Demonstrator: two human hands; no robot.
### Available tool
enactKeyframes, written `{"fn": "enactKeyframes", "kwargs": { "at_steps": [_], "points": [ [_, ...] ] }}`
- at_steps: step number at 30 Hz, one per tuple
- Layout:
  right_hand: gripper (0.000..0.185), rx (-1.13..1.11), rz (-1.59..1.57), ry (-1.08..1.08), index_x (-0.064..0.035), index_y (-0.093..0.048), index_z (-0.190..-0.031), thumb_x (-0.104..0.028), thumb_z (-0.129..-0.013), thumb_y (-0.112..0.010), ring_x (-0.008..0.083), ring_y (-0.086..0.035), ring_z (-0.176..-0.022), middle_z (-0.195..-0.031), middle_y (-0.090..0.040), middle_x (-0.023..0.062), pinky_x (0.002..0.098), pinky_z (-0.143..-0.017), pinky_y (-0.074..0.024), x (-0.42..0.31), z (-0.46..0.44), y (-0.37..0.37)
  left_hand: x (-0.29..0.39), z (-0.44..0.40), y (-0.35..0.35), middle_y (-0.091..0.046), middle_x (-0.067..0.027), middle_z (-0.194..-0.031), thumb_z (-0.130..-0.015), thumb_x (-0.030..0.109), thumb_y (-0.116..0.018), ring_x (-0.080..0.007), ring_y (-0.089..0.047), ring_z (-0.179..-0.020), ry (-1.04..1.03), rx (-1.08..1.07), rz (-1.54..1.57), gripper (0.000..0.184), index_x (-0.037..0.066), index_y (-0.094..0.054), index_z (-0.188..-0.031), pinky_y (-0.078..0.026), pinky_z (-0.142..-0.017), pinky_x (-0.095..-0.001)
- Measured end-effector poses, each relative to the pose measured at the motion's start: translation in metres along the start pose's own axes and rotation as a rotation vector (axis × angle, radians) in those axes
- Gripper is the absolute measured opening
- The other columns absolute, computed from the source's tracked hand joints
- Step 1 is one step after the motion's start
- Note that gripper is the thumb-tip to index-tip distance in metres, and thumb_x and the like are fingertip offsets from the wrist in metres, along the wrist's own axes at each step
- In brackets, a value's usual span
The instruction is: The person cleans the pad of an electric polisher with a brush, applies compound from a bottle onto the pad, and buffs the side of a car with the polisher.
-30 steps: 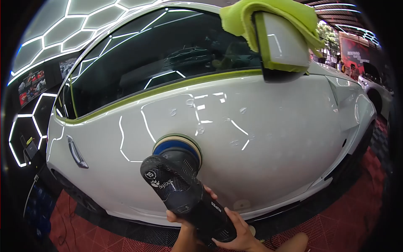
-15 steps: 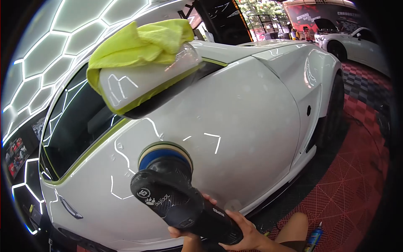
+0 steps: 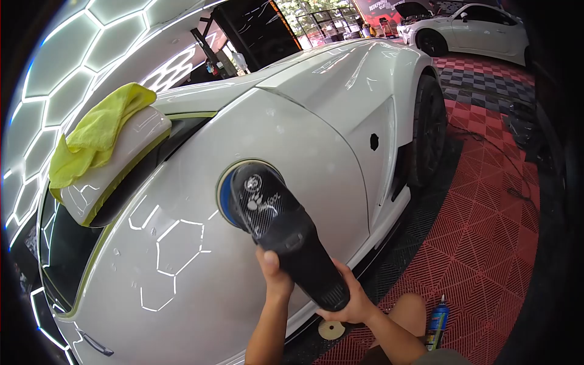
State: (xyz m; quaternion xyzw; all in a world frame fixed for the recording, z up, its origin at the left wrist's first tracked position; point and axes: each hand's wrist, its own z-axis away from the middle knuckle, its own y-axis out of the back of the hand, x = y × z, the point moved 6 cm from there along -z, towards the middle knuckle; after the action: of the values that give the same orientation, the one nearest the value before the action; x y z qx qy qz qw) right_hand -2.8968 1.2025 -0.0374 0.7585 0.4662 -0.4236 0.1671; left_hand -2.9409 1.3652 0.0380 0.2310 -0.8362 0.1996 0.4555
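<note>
A black cordless-looking polisher (image 3: 292, 243) presses its blue-backed pad (image 3: 228, 194) against the white car door (image 3: 316, 158). My left hand (image 3: 277, 274) is closed around the side of its body, thumb on top, behind the head. Farther back, my right hand (image 3: 351, 298) wraps the rear end of the polisher. The pad's working face is hidden against the panel. Up and left, a yellow-green microfibre cloth (image 3: 100, 137) lies draped over the white side mirror (image 3: 125, 161), which is edged with green masking tape.
On the red floor tiles (image 3: 474, 243) a blue bottle (image 3: 438, 322) stands beside my knee (image 3: 407, 316). A round pale pad (image 3: 331, 329) lies below the door. A dark cable (image 3: 486, 140) crosses the floor near the front wheel (image 3: 429, 131). Another white car (image 3: 480, 30) is parked behind.
The polisher has slid across the door toward the car's front and swung so its head points up and left. Both hands moved with it. The view has shifted right.
</note>
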Motion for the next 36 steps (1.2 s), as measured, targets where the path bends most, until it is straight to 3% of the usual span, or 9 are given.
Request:
{"fn": "enactKeyframes", "kwargs": {
  "at_steps": [2,7,12,15,23,25,28,31,36],
  "points": [
    [0.107,0.003,0.016,-0.122,-0.006,-0.025,-0.156,-0.016,-0.07,-0.087,0.0261,-0.051,-0.131,-0.139,-0.051,0.0167,0.0376,-0.11,-0.0393,0.007,-0.004,0.021,-0.03,-0.018,-0.003,-0.067,-0.019,-0.113,-0.08,0.086,-0.049,-0.032,-0.07,-0.097,0.179,0.063,-0.048,0.105,-0.003,-0.05,-0.134,-0.06,-0.082,-0.0421],
    [0.107,0.006,0.011,-0.035,-0.004,-0.027,-0.155,-0.017,-0.068,-0.088,0.024,-0.053,-0.126,-0.135,-0.053,0.0144,0.0365,-0.107,-0.0408,0.007,0.0,0.059,-0.007,-0.023,-0.061,-0.067,-0.0137,-0.11,-0.086,0.076,-0.056,-0.0208,-0.064,-0.1,-0.008,0.089,-0.116,0.088,-0.008,-0.061,-0.115,-0.051,-0.089,-0.0349],
    [0.091,0.181,-0.099,-0.001,-0.0013,-0.038,-0.142,-0.015,-0.067,-0.087,0.0195,-0.058,-0.109,-0.121,-0.058,0.0101,0.0349,-0.096,-0.0475,0.011,-0.013,0.091,-0.007,-0.053,-0.126,-0.067,-0.0121,-0.11,-0.079,0.039,-0.084,-0.0202,-0.064,-0.101,0.108,-0.162,-0.156,0.067,-0.003,-0.056,-0.123,-0.051,-0.093,-0.0353],
    [0.085,0.176,-0.167,-0.001,-0.0017,-0.041,-0.136,-0.015,-0.065,-0.087,0.0173,-0.06,-0.099,-0.114,-0.06,0.009,0.0323,-0.088,-0.051,0.024,-0.025,0.104,-0.027,-0.072,-0.131,-0.068,-0.013,-0.111,-0.076,0.026,-0.086,-0.0202,-0.066,-0.099,0.149,-0.128,-0.2,0.061,-0.003,-0.056,-0.121,-0.052,-0.09,-0.0354],
    [0.101,0.033,-0.483,-0.375,-0.0028,-0.031,-0.148,-0.006,-0.068,-0.091,0.0208,-0.066,-0.099,-0.12,-0.058,0.0098,0.034,-0.087,-0.0561,0.089,0.004,0.107,-0.064,-0.07,-0.119,-0.07,-0.0114,-0.106,-0.077,0.02,-0.083,-0.0185,-0.067,-0.095,0.142,-0.057,-0.187,0.049,-0.003,-0.061,-0.115,-0.052,-0.09,-0.0346],
    [0.093,0.011,-0.413,-0.363,-0.003,-0.028,-0.151,-0.021,-0.08,-0.084,0.0214,-0.065,-0.104,-0.123,-0.056,0.0116,0.0361,-0.088,-0.0555,0.077,0.009,0.109,-0.063,-0.071,-0.118,-0.07,-0.0108,-0.106,-0.077,0.02,-0.083,-0.0182,-0.066,-0.096,0.086,-0.03,-0.183,0.05,-0.003,-0.061,-0.115,-0.052,-0.09,-0.0342],
    [0.077,0.01,-0.739,-0.215,-0.0033,-0.028,-0.152,-0.045,-0.094,-0.054,0.0212,-0.061,-0.108,-0.129,-0.056,0.0137,0.0395,-0.092,-0.0541,0.066,0.011,0.112,-0.058,-0.073,-0.121,-0.07,-0.0104,-0.105,-0.076,0.018,-0.083,-0.0182,-0.066,-0.096,0.095,-0.007,-0.161,0.049,-0.003,-0.061,-0.114,-0.051,-0.09,-0.0338],
    [0.078,0.127,-0.828,-0.365,-0.0033,-0.025,-0.154,-0.041,-0.093,-0.055,0.0207,-0.062,-0.105,-0.13,-0.056,0.0137,0.0388,-0.091,-0.0543,0.067,0.013,0.114,-0.061,-0.068,-0.123,-0.07,-0.0106,-0.104,-0.075,0.018,-0.083,-0.0182,-0.066,-0.096,0.146,-0.014,-0.164,0.049,-0.003,-0.061,-0.113,-0.052,-0.09,-0.0337],
    [0.084,-0.02,-0.437,-0.334,-0.005,-0.021,-0.155,-0.023,-0.086,-0.067,0.0243,-0.062,-0.108,-0.13,-0.055,0.0162,0.0403,-0.094,-0.0544,0.066,0.009,0.11,-0.058,-0.074,-0.122,-0.07,-0.0109,-0.103,-0.075,0.02,-0.084,-0.0181,-0.067,-0.094,0.116,-0.026,-0.126,0.049,-0.003,-0.06,-0.112,-0.053,-0.089,-0.0342]
  ]
}}
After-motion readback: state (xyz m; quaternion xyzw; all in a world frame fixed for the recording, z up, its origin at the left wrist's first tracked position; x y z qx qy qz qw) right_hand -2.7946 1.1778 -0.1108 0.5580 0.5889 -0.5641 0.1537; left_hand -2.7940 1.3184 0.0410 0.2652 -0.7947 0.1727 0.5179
